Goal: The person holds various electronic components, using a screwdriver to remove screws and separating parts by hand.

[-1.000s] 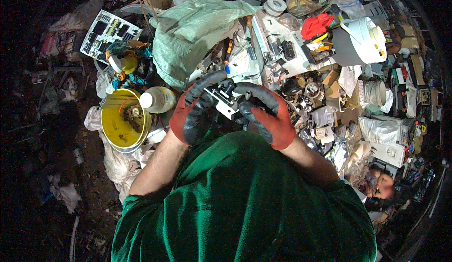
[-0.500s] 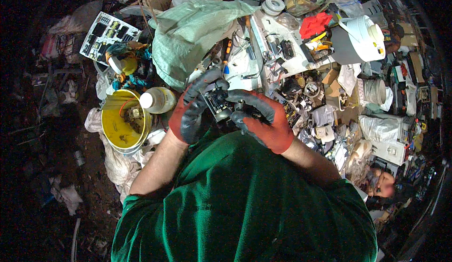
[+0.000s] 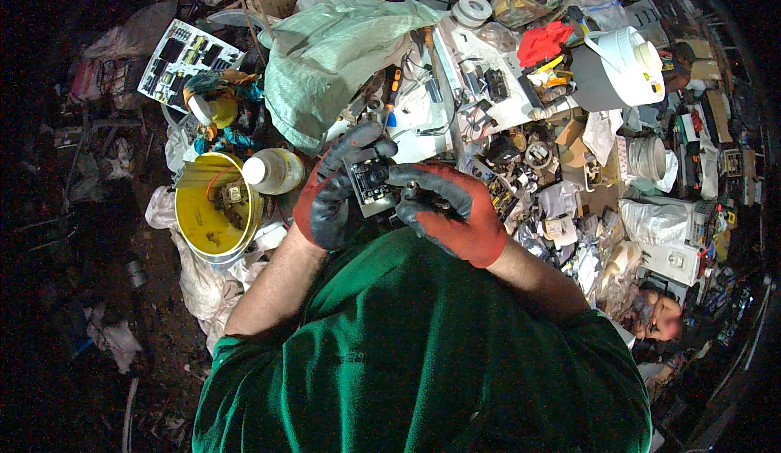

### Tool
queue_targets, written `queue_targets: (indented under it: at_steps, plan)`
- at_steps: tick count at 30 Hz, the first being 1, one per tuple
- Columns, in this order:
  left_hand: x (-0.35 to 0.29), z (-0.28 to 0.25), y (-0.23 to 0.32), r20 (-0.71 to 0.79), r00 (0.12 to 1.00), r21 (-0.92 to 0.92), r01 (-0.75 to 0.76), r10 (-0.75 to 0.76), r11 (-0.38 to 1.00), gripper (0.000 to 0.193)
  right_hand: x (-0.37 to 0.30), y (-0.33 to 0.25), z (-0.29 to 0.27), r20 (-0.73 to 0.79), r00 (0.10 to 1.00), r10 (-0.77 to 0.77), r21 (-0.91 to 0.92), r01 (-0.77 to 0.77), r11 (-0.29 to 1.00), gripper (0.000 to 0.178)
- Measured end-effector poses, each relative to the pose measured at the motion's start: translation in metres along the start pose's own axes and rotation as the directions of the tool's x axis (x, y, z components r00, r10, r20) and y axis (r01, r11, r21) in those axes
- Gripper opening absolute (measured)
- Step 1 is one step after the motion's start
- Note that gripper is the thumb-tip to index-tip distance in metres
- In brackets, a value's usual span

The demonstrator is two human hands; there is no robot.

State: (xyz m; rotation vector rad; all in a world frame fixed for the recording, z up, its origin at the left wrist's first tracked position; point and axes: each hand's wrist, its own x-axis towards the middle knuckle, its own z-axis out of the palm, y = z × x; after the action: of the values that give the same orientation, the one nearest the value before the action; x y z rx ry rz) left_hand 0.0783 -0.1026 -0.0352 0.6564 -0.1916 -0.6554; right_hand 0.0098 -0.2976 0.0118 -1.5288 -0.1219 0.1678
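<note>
In front of my chest, my left hand [image 3: 332, 193] in a red and black work glove is closed around a small black electronic part with a shiny metal plate [image 3: 373, 186]. Its fingers curl over the far edge. Close on the other side is my right hand [image 3: 460, 213], gloved alike, with thumb and fingers pinched together. A small dark piece with a round metal end [image 3: 412, 188] pokes out of that pinch; the rest of it is hidden by the glove. The right fingertips are at the edge of the electronic part; whether they touch it I cannot tell.
Left of my hands stand a white-capped bottle [image 3: 277, 171] and a yellow bucket [image 3: 213, 241] with scraps inside. A pale green sack [image 3: 325, 63] lies beyond. An orange-handled screwdriver [image 3: 394, 85] rests near white panels. Mixed scrap [image 3: 561, 209] and a white jug [image 3: 622, 67] are at right.
The electronic part has turned in my left hand, so its metal plate and face show more plainly. My right fingers have shifted slightly around the small dark piece.
</note>
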Motion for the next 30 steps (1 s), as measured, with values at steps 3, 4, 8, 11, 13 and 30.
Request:
queue_targets:
  at_steps: [3,4,8,11,13,30]
  plan:
    - [0.002,0.005,0.004,0.027,1.0,-0.013,-0.001,0.001,1.0,0.073,-0.001,0.004,0.0,-0.003,1.0,-0.006,-0.018,0.006,1.0,0.043]
    - [0.004,0.008,0.004,0.049,0.999,-0.04,-0.001,0.003,0.999,0.072,-0.001,0.005,0.0,-0.007,1.0,-0.024,-0.026,0.024,0.999,0.042]
    - [0.003,0.009,0.006,-0.069,0.99,-0.143,0.111,-0.122,0.983,0.057,0.006,0.002,0.001,-0.01,0.987,-0.161,-0.063,0.161,0.985,0.038]
    - [-0.001,-0.018,-0.004,-0.132,0.99,0.273,0.077,-0.042,0.959,0.041,0.01,0.007,-0.008,-0.044,0.992,-0.117,-0.045,0.115,0.992,0.033]
    - [-0.01,-0.04,-0.013,-0.153,0.983,0.035,0.113,-0.106,0.993,0.039,0.018,0.015,-0.012,-0.112,0.971,0.211,0.248,-0.178,0.952,0.03]
    - [-0.041,-0.05,-0.005,-0.124,0.907,-0.501,0.294,-0.403,0.814,0.039,0.141,0.222,-0.078,-0.436,0.87,0.232,-0.809,-0.491,0.323,0.05]
